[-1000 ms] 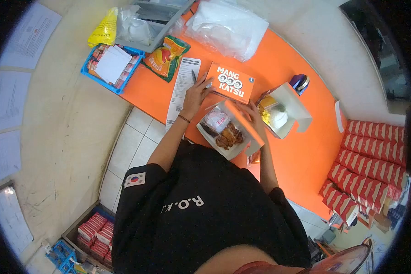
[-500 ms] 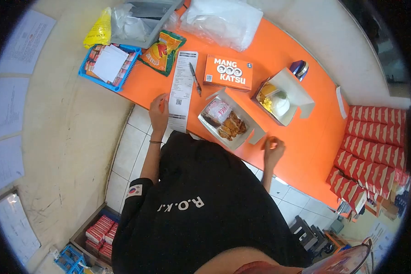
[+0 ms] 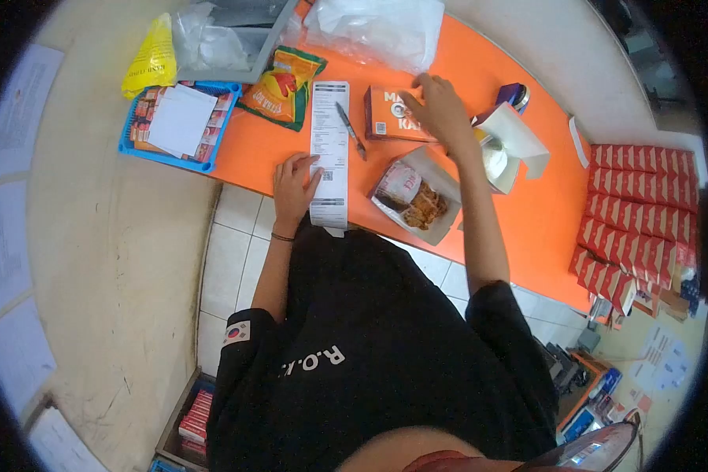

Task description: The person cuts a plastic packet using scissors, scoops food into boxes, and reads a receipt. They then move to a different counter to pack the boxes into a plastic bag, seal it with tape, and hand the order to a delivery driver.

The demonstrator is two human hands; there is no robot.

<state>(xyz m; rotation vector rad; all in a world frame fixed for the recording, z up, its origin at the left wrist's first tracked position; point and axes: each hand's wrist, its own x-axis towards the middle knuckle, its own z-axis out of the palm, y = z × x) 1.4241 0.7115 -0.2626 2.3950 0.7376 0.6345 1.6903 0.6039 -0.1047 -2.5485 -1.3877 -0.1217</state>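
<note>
My right hand (image 3: 439, 114) reaches over the closed orange takeaway box (image 3: 378, 126), fingers spread across its printed lid. My left hand (image 3: 293, 186) rests at the table's front edge, fingers loosely apart and fingertips at the left side of a long printed receipt (image 3: 329, 130). A pen (image 3: 349, 130) lies slanted over the receipt's right edge. Between my hands, an opened takeaway box (image 3: 442, 168) contains a wrapped rice portion (image 3: 401, 185) and browned fried pieces (image 3: 425, 208). Behind my right forearm stands a second opened box (image 3: 523, 134), its contents partly hidden.
Behind the receipt lies a green and orange pouch (image 3: 284, 86). A blue basket (image 3: 173, 160) with papers and sachets sits at the left, a grey bin (image 3: 251, 59) behind it. Plastic bags (image 3: 377, 31) lie at the back. Red and brown boxes (image 3: 633, 212) are stacked at the right.
My right hand has moved from beside the opened box up and back over the closed box. My left hand has shifted slightly to the receipt's edge. The view has shifted a little.
</note>
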